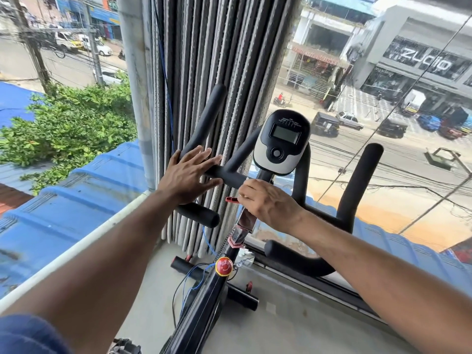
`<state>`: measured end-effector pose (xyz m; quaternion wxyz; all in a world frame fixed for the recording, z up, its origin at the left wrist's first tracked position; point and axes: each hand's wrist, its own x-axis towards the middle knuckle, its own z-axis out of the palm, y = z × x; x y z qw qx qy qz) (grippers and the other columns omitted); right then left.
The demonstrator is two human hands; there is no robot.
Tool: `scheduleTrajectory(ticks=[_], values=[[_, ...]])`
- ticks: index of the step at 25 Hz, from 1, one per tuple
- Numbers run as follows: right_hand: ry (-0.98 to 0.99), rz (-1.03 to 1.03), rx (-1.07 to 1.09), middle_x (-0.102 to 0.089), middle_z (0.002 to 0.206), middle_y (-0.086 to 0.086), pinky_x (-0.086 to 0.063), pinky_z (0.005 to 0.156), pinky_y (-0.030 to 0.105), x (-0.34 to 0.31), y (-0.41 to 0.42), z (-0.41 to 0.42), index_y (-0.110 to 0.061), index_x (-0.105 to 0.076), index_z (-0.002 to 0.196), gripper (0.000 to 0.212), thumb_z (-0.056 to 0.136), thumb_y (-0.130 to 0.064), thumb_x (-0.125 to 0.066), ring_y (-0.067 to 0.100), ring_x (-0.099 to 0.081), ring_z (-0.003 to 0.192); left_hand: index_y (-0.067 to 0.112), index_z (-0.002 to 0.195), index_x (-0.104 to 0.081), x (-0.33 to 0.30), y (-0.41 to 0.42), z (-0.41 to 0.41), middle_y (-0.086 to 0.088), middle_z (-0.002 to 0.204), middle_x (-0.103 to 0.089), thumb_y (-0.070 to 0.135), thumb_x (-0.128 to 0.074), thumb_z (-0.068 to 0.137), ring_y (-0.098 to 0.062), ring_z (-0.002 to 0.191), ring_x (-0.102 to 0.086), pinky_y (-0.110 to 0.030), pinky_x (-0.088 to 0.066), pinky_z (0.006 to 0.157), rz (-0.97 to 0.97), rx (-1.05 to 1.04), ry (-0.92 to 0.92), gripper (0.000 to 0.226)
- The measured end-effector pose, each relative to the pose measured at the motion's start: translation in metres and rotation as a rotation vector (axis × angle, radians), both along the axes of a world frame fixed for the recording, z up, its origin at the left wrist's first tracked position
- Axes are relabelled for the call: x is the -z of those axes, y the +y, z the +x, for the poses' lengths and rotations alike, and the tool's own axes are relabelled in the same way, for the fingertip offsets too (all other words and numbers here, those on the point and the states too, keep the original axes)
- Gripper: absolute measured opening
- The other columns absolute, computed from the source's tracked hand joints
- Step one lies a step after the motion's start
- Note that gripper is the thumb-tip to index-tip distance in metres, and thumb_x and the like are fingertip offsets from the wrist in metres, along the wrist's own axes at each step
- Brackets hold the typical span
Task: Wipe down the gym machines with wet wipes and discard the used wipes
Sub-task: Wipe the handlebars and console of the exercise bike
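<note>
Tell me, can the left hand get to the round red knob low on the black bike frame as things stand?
Probably yes. The left hand lies flat and open on the black foam handlebar, holding nothing, and nothing stands between it and the round red knob below.

One head-worn wide-angle view looks forward and down, close over both outstretched arms, toward an exercise bike's handlebar (229,172) at a window.

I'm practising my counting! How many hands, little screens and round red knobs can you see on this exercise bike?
Hands: 2 (left hand, right hand)
Screen: 1
Round red knob: 1
Total: 4
</note>
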<state>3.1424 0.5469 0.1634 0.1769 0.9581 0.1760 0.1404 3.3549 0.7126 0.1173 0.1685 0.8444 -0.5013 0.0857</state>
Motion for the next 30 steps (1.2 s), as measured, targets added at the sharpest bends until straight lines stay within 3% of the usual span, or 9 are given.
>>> scheduleTrajectory(ticks=[4, 7, 11, 15, 18, 23, 27, 30], values=[[0.007, -0.086, -0.018, -0.060, 0.097, 0.006, -0.038, 0.114, 0.036, 0.001, -0.013, -0.030, -0.003, -0.070, 0.095, 0.033, 0.101, 0.009, -0.040, 0.026, -0.057, 0.107, 0.049, 0.161, -0.016, -0.002, 0.001, -0.001, 0.011, 0.172, -0.016, 0.083, -0.025, 0.094, -0.011, 0.160, -0.004, -0.058, -0.005, 0.128, -0.001, -0.006, 0.008, 0.075], [-0.005, 0.014, -0.015, -0.063, 0.098, 0.007, -0.037, 0.117, 0.032, -0.006, -0.016, -0.046, -0.002, -0.072, 0.097, 0.032, 0.103, 0.004, -0.041, 0.025, -0.058, 0.107, 0.050, 0.161, -0.015, -0.001, 0.001, -0.001, 0.011, 0.173, -0.013, 0.083, -0.025, 0.095, -0.011, 0.160, -0.002, -0.059, -0.006, 0.127, 0.008, -0.004, 0.005, 0.075], [-0.052, 0.185, 0.076, -0.056, 0.102, 0.004, -0.055, 0.082, 0.031, -0.021, 0.008, -0.007, -0.008, -0.067, 0.101, 0.015, 0.101, -0.006, -0.052, 0.021, -0.053, 0.099, 0.049, 0.161, -0.018, -0.002, 0.002, -0.001, 0.009, 0.173, -0.011, 0.084, -0.026, 0.095, -0.011, 0.160, 0.003, -0.058, -0.007, 0.128, -0.022, -0.010, 0.019, 0.075], [-0.034, 0.222, 0.190, -0.050, 0.100, 0.002, -0.058, 0.061, 0.037, -0.017, 0.019, 0.036, -0.008, -0.063, 0.093, 0.022, 0.095, 0.004, -0.045, 0.019, -0.048, 0.092, 0.043, 0.159, -0.033, 0.000, 0.007, -0.004, 0.007, 0.172, -0.017, 0.065, -0.023, 0.099, -0.012, 0.160, -0.002, -0.051, -0.013, 0.128, -0.221, -0.091, 0.133, 0.065], [-0.022, 0.165, 0.174, -0.052, 0.100, 0.001, -0.057, 0.062, 0.036, -0.017, 0.016, 0.028, -0.011, -0.065, 0.096, 0.019, 0.097, 0.003, -0.051, 0.020, -0.050, 0.093, 0.045, 0.160, -0.030, 0.001, 0.005, -0.003, 0.009, 0.173, -0.011, 0.057, -0.025, 0.106, -0.013, 0.160, -0.002, -0.047, -0.013, 0.129, -0.216, -0.211, 0.227, 0.055], [-0.070, 0.105, 0.083, -0.064, 0.095, -0.001, -0.047, 0.083, 0.039, -0.027, -0.006, 0.003, -0.015, -0.072, 0.108, 0.020, 0.097, -0.005, -0.058, 0.025, -0.055, 0.094, 0.042, 0.159, -0.034, -0.001, 0.006, 0.003, 0.010, 0.173, -0.010, 0.053, -0.033, 0.109, -0.010, 0.159, -0.005, -0.035, -0.014, 0.127, -0.211, -0.181, 0.255, 0.051], [-0.061, 0.196, 0.097, -0.062, 0.093, -0.001, -0.052, 0.064, 0.038, -0.022, 0.005, 0.035, -0.012, -0.070, 0.098, 0.017, 0.100, -0.006, -0.054, 0.022, -0.051, 0.090, 0.040, 0.155, -0.045, -0.002, 0.005, 0.000, 0.013, 0.171, -0.018, 0.053, -0.036, 0.109, -0.008, 0.158, -0.013, -0.036, -0.024, 0.123, -0.269, -0.197, 0.276, 0.049], [-0.101, 0.268, 0.139, -0.060, 0.093, -0.001, -0.053, 0.060, 0.036, -0.020, 0.012, 0.054, -0.012, -0.069, 0.095, 0.013, 0.095, -0.003, -0.059, 0.019, -0.049, 0.088, 0.038, 0.153, -0.048, -0.005, 0.007, -0.002, 0.013, 0.170, -0.024, 0.050, -0.040, 0.109, -0.007, 0.156, -0.018, -0.036, -0.029, 0.121, -0.301, -0.200, 0.293, 0.047]])
